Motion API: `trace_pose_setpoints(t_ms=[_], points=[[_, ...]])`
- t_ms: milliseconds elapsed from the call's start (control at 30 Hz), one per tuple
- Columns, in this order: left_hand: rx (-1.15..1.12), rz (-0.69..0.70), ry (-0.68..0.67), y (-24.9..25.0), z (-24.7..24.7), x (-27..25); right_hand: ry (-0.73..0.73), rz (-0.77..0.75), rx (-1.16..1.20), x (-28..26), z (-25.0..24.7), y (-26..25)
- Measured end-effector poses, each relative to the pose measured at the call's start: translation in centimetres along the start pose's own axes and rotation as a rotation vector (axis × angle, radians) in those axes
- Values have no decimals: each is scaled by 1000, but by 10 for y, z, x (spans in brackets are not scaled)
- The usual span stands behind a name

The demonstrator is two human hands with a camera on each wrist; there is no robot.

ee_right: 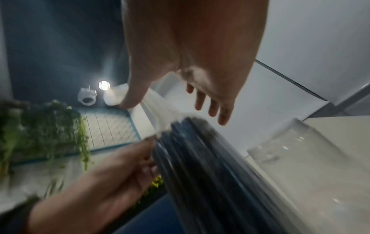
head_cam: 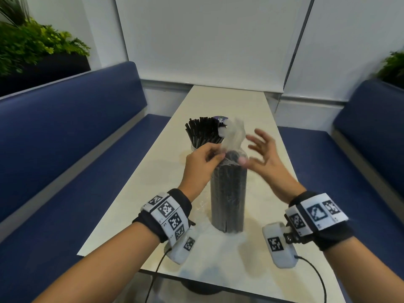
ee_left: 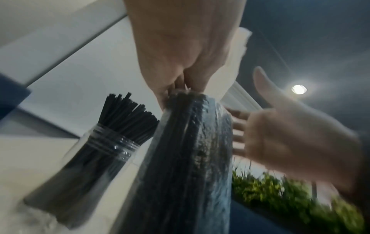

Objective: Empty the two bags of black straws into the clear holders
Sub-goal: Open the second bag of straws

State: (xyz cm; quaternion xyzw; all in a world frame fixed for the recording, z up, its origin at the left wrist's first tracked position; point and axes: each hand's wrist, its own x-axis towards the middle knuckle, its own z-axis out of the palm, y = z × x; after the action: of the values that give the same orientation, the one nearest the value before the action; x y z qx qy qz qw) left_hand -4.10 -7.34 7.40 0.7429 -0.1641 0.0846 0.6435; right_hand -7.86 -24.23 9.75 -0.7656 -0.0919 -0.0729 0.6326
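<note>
A clear bag packed with black straws (head_cam: 228,193) stands upright on the pale table (head_cam: 122,226). Its twisted plastic neck (head_cam: 235,133) sticks up. My left hand (head_cam: 213,155) pinches the bag just below the neck, and its curled fingers (ee_left: 180,85) sit on the bag's top (ee_left: 190,158). My right hand (head_cam: 255,149) is open beside the bag's top with its fingers spread; its thumb seems to touch the plastic. Behind the bag, a clear holder (head_cam: 203,133) is full of black straws. An empty clear holder (ee_right: 290,147) stands beside the bag (ee_right: 210,174).
Blue benches (head_cam: 72,127) run along both sides of the narrow table, which ends at a white wall (head_cam: 207,40). Planters with green plants (head_cam: 32,44) stand behind the benches. Crinkled clear plastic (head_cam: 200,207) lies left of the bag's base.
</note>
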Motion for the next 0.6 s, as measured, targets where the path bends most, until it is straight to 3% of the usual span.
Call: trace_pose_setpoints(t_ms=[67, 133, 233, 400, 600], points=[[-180, -94, 20, 3, 2, -3, -133, 89, -28, -9, 7, 18], [-271, -165, -99, 0, 5, -6, -160, 109, -9, -13, 11, 34], [-184, -197, -304, -18, 13, -14, -92, 96, 73, -14, 15, 50], [-160, -259, -315, -55, 21, -30, -69, 92, 107, -30, 25, 81], [-84, -321, -440, -76, 18, -49, -207, 164, -94, -43, 24, 99]])
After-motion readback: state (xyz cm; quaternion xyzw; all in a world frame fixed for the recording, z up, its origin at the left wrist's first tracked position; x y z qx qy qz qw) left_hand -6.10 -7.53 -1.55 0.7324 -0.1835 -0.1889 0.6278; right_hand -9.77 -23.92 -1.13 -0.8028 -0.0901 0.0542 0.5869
